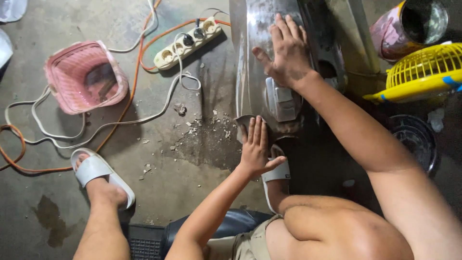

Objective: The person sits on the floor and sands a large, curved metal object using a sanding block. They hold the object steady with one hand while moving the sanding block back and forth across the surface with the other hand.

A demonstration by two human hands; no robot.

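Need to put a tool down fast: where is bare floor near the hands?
Bare floor lies between the left hand and the sandalled foot, below the debris. Crowded: cables around the pink basket and power strip; right hand side, yellow fan.

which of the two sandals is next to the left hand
The white sandal right under the left hand, beside the metal panel. The other sandal sits far off near the orange cable.

This is a rough floor-level workshop, likely a repair garage. A stained concrete floor [183, 168] carries chipped debris [202, 126], a power strip [188, 42] with trailing cables [120, 113], a scuffed metal body panel [255, 53] and a paint can [409, 26].
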